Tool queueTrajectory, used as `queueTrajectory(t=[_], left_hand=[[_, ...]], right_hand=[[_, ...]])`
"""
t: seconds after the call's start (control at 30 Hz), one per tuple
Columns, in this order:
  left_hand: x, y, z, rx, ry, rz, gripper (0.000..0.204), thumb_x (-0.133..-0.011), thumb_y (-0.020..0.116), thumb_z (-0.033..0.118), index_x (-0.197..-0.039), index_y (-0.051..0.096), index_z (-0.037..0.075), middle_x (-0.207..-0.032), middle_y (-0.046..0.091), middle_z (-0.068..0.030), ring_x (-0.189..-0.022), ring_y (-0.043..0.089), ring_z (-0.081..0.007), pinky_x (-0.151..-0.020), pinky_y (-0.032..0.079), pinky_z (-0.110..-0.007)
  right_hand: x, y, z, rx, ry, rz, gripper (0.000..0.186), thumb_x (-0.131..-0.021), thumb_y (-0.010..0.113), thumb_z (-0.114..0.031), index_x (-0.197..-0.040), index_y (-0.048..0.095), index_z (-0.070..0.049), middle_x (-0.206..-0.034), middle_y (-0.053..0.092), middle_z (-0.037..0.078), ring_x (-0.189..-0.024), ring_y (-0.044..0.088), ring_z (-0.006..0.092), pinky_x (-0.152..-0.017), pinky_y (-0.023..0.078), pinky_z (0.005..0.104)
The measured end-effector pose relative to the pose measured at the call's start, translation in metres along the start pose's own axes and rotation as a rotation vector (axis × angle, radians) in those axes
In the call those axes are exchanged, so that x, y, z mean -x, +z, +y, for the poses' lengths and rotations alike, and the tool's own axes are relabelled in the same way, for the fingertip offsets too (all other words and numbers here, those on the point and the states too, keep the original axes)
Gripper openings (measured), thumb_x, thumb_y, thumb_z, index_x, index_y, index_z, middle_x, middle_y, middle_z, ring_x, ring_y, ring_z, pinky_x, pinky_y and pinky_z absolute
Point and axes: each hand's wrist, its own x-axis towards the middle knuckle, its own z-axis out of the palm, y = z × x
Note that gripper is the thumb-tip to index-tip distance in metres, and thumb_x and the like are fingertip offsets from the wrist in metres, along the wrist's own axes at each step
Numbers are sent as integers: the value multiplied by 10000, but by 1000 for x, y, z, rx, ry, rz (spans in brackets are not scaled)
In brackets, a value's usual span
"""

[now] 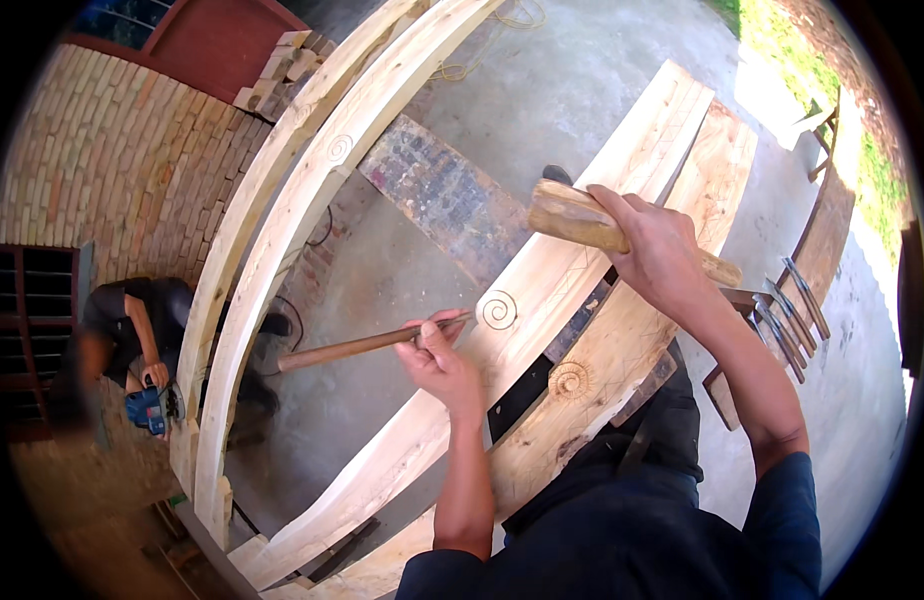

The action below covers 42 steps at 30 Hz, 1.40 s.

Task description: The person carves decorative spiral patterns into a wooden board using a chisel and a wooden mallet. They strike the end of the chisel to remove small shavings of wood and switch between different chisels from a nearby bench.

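My left hand point(442, 368) is closed around the lower part of a wood chisel point(347, 348). Its long wooden handle points left, and its tip is at the edge of a carved spiral point(499, 310) on a long, pale curved beam point(422, 435). My right hand point(657, 245) grips a wooden mallet point(579, 217) close to its head, raised above the beam and apart from the chisel. Nearer to me lies a second curved beam point(522, 450), bearing a more deeply cut spiral point(569, 379) and pencilled lines.
Several chisels point(797, 310) stand along a wooden bench point(830, 215) on the right. Two tall curved beams point(282, 230) arch at the left, where another person point(132, 340) holds a blue power tool point(147, 410). A paint-stained board point(442, 195) lies beyond my beam.
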Motion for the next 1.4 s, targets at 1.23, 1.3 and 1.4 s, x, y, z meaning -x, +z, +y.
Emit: queueTrajectory(t=[1.23, 1.3, 1.4], left_hand=[[128, 10, 49, -574, 750, -960, 427, -884, 727, 63, -1310, 751, 46, -1264, 736, -176, -1209, 734, -358, -1058, 600, -471], [124, 4, 46, -597, 716, -914, 435, -867, 742, 15, -1300, 761, 56, -1222, 743, -169, -1141, 759, -346, -961, 641, -427], [100, 1, 47, -544, 505, -637, 419, -826, 756, -76, -1225, 772, 48, -1106, 739, -138, -984, 768, -338, -878, 643, -402]], right_hand=[[206, -47, 0, -1428, 650, -850, 323, -1113, 663, -233, -1139, 777, 68, -796, 732, 52, -695, 680, 107, -645, 529, 260], [197, -46, -2, -1510, 624, -765, 383, -1136, 626, -282, -1117, 780, 68, -798, 735, 59, -701, 686, 117, -658, 532, 265], [196, -34, -4, -1451, 623, -586, 441, -1176, 545, -311, -1068, 775, 50, -785, 728, 63, -723, 689, 119, -674, 523, 260]])
